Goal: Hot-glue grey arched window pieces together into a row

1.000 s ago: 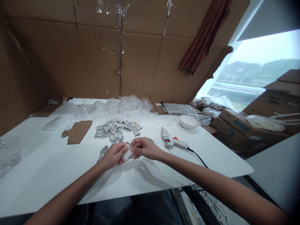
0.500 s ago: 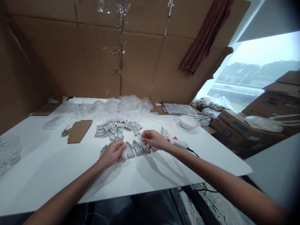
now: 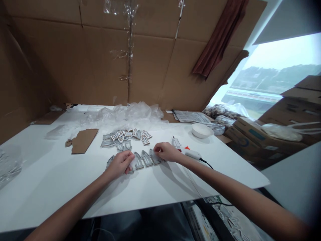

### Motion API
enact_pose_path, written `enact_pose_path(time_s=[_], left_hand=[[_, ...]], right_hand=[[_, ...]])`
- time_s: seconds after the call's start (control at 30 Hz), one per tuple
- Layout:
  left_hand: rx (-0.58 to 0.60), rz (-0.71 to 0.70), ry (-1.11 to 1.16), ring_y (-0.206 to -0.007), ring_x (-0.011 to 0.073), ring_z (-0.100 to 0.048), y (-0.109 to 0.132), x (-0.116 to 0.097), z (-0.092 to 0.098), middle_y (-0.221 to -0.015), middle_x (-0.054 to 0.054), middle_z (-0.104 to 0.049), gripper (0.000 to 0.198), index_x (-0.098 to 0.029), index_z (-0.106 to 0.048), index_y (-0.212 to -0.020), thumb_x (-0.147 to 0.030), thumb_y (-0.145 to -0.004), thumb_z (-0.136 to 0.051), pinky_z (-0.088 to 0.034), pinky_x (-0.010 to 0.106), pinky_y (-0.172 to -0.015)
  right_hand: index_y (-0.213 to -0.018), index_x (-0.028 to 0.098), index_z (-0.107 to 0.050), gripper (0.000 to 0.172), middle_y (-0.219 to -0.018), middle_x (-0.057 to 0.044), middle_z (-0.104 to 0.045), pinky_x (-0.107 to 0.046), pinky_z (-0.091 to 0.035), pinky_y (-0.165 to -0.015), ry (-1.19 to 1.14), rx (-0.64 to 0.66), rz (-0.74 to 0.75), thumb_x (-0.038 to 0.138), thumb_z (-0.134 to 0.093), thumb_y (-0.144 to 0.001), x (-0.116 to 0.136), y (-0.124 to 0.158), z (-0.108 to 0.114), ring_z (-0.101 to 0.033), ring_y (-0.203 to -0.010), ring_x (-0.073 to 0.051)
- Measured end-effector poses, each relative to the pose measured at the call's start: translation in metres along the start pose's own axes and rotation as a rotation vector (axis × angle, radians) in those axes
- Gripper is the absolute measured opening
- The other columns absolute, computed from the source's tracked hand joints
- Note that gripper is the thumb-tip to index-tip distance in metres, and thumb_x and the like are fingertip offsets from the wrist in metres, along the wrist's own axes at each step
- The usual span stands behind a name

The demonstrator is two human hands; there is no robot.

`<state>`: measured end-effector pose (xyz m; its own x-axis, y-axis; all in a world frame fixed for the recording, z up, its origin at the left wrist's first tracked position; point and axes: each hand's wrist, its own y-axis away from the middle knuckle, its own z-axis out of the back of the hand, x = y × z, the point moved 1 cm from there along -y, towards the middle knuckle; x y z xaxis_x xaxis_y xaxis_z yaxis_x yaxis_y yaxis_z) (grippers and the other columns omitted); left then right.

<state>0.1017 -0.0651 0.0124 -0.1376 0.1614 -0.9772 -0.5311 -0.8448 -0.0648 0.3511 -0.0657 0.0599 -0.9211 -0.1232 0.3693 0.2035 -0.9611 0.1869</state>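
Note:
My left hand (image 3: 121, 162) is closed in a pinch around a small, whitish, see-through scrap (image 3: 132, 164), low over the left part of a row of grey arch-shaped pieces (image 3: 146, 158). My right hand (image 3: 165, 151) reaches down to the right end of that row. Its fingers are bent together at one arch piece (image 3: 154, 157); what they pinch is too small to make out. Behind the row lies a loose heap of similar pieces (image 3: 122, 135), some grey, some white with brown edges. A white glue gun (image 3: 192, 153) rests to the right of my right hand.
Crumpled clear plastic (image 3: 135, 113) spreads along the back of the white table (image 3: 75, 187), before a cardboard wall (image 3: 100, 67). A torn cardboard piece (image 3: 84, 141) lies left, a white bowl (image 3: 202, 130) right. Cardboard boxes (image 3: 265, 134) are stacked beyond the table's right side.
My right hand has moved slightly right and down, bringing its fingertips onto an arch piece in the row. My left hand stays nearly still.

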Motion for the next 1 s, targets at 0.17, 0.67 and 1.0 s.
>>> enact_pose_path(time_s=[0.17,0.67,1.0], left_hand=[[0.008,0.006,-0.014,-0.04,0.0095,-0.048,0.0,0.0,0.001,-0.055,-0.003,-0.058,0.042,-0.019,-0.049,-0.076,-0.058,-0.091,-0.049,-0.034,0.021,-0.043],[0.001,0.005,-0.032,-0.039,0.0102,-0.048,0.0,0.002,0.001,-0.055,-0.003,-0.058,0.043,-0.019,-0.048,-0.076,-0.059,-0.091,-0.047,-0.033,0.021,-0.042],[-0.006,-0.019,-0.07,-0.04,0.0101,-0.047,0.001,-0.004,0.003,-0.054,-0.003,-0.057,0.042,-0.02,-0.046,-0.072,-0.056,-0.092,-0.045,-0.034,0.022,-0.044]], right_hand=[[-0.101,0.015,-0.065,0.021,-0.104,-0.005,-0.067,-0.038,-0.054,-0.085,0.053,-0.029,0.016,0.034,-0.059,-0.094,-0.005,-0.005,-0.01,-0.064,-0.093,-0.017],[-0.093,0.014,-0.067,0.022,-0.093,-0.003,-0.069,-0.034,-0.055,-0.079,-0.037,-0.089,-0.024,0.035,-0.061,-0.093,0.006,0.001,0.0,-0.066,-0.084,-0.016],[-0.094,0.013,-0.066,0.021,-0.083,0.0,-0.067,-0.027,-0.054,-0.065,-0.151,-0.027,-0.035,0.034,-0.063,-0.092,0.027,-0.001,-0.018,-0.063,-0.067,-0.011]])
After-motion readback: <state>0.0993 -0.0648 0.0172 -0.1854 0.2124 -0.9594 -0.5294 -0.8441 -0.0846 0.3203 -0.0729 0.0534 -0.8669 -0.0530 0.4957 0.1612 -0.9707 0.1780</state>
